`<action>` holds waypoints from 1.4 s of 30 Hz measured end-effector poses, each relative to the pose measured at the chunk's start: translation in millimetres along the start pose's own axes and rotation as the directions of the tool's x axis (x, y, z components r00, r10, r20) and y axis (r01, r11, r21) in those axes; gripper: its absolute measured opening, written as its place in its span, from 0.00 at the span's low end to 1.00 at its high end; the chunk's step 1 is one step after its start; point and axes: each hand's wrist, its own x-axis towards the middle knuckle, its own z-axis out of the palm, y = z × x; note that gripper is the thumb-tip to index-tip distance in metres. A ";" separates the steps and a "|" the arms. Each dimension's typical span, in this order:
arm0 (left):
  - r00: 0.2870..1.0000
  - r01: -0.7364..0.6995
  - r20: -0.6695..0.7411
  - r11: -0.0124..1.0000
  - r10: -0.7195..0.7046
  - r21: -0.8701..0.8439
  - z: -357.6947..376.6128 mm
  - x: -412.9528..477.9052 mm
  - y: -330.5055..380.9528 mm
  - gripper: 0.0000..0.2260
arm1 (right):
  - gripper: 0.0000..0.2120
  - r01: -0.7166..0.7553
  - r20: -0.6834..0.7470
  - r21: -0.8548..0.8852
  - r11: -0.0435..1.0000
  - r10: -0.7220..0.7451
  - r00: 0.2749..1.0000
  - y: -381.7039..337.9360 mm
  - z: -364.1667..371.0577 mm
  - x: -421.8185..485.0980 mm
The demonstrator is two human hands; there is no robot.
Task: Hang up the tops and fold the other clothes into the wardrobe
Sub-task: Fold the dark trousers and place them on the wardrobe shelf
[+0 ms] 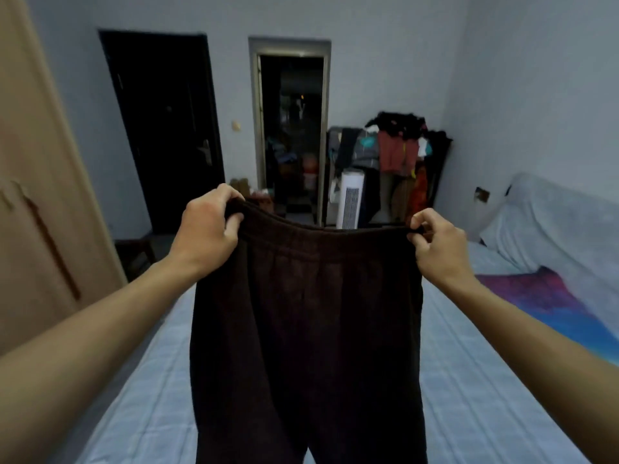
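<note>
A pair of dark brown trousers [308,329] hangs upright in front of me over the bed, its elastic waistband stretched flat between both hands. My left hand [207,232] grips the left end of the waistband with fingers curled over the hem. My right hand [438,242] pinches the right end between thumb and fingers. The two legs hang down and run out of the bottom of the view. The tan wardrobe [37,202] stands at the left, its door shut.
A bed with a light blue checked sheet [469,380] lies below the trousers, with a colourful blanket [549,306] and a pale cover at the right. A rack piled with clothes [398,152], a white heater [350,202] and two dark doorways stand at the far wall.
</note>
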 end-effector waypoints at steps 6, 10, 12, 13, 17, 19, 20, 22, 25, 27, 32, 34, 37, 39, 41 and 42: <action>0.982 0.091 0.167 0.996 -0.087 -0.017 107.1 -26.5 -61.3 0.08 | 0.13 -0.145 0.116 -0.073 0.987 0.153 0.981 91.1 75.0 -18.0; 0.972 0.157 0.183 0.987 -0.150 -0.023 162.7 -34.9 -92.1 0.07 | 0.14 -0.185 0.160 -0.075 0.980 0.195 0.968 138.7 119.6 -14.6; 0.964 0.186 0.199 0.982 -0.179 -0.016 191.6 -33.0 -110.2 0.07 | 0.15 -0.198 0.171 -0.083 0.977 0.210 0.963 162.3 143.4 -8.8; 0.961 0.198 0.199 0.980 -0.193 -0.010 206.9 -30.6 -119.6 0.07 | 0.15 -0.208 0.172 -0.084 0.975 0.220 0.960 174.2 156.6 -5.6; 0.953 0.226 0.199 0.973 -0.230 0.041 271.8 -16.4 -156.6 0.07 | 0.12 -0.265 0.175 -0.077 0.961 0.275 0.946 222.9 212.2 12.5; 0.946 0.234 0.215 0.970 -0.244 0.072 306.6 -7.6 -174.9 0.06 | 0.11 -0.295 0.191 -0.082 0.952 0.305 0.933 250.8 241.4 24.3; 0.941 0.240 0.221 0.966 -0.255 0.093 323.9 -4.8 -183.0 0.06 | 0.10 -0.312 0.204 -0.090 0.946 0.324 0.924 263.8 255.5 29.2; 0.932 0.269 0.205 0.949 -0.300 0.164 357.3 -4.0 -196.3 0.08 | 0.08 -0.334 0.217 -0.128 0.934 0.355 0.909 287.7 281.9 36.2; 0.902 0.336 0.217 0.922 -0.373 0.191 395.3 -28.8 -204.6 0.14 | 0.17 -0.311 0.275 -0.225 0.923 0.366 0.889 309.2 308.0 24.6; 0.875 0.341 0.302 0.924 -0.379 0.171 417.4 -63.2 -208.5 0.16 | 0.22 -0.292 0.360 -0.245 0.924 0.367 0.858 318.9 322.8 1.2; 0.744 0.356 0.533 0.914 -0.403 0.193 449.8 -163.2 -223.1 0.16 | 0.22 -0.290 0.550 -0.265 0.920 0.391 0.738 334.7 354.7 -88.1; 0.681 0.345 0.604 0.909 -0.414 0.235 458.6 -196.7 -233.3 0.18 | 0.24 -0.245 0.637 -0.283 0.927 0.373 0.675 340.5 371.4 -124.6; 0.571 0.298 0.698 0.901 -0.432 0.315 476.2 -233.2 -253.8 0.22 | 0.29 -0.145 0.762 -0.359 0.922 0.379 0.525 351.1 400.7 -170.4; 0.521 0.258 0.731 0.898 -0.440 0.357 492.1 -247.2 -271.5 0.25 | 0.32 -0.063 0.802 -0.386 0.920 0.369 0.469 362.5 423.1 -191.0; 0.504 0.199 0.748 0.901 -0.432 0.387 513.1 -256.1 -290.4 0.27 | 0.33 0.012 0.817 -0.417 0.909 0.369 0.444 378.2 448.1 -204.4; 0.494 0.164 0.760 0.903 -0.423 0.397 524.8 -260.4 -298.9 0.28 | 0.33 0.045 0.821 -0.434 0.900 0.375 0.431 387.4 460.3 -209.0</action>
